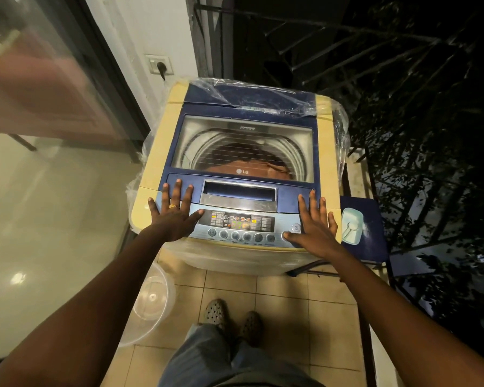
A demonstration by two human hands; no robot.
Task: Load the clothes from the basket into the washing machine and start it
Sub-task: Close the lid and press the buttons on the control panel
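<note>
A top-loading washing machine [151,166] with a cream body and a blue lid stands in front of me. Its glass lid [243,141] is down, and brownish-red clothes [266,167] show through it inside the drum. The control panel [242,223] is lit with orange and green lights. My left hand [173,212] lies flat, fingers spread, on the lid's front left corner. My right hand [315,223] lies flat on the front right, its thumb on a round button [286,235] at the panel's right end. Neither hand holds anything.
A clear plastic basket [148,300] sits on the tiled floor at the lower left, with nothing visible in it. A blue stool [375,236] with a pale detergent tub [352,225] stands right of the machine. Glass door on the left, railing behind, wall socket [159,65] above.
</note>
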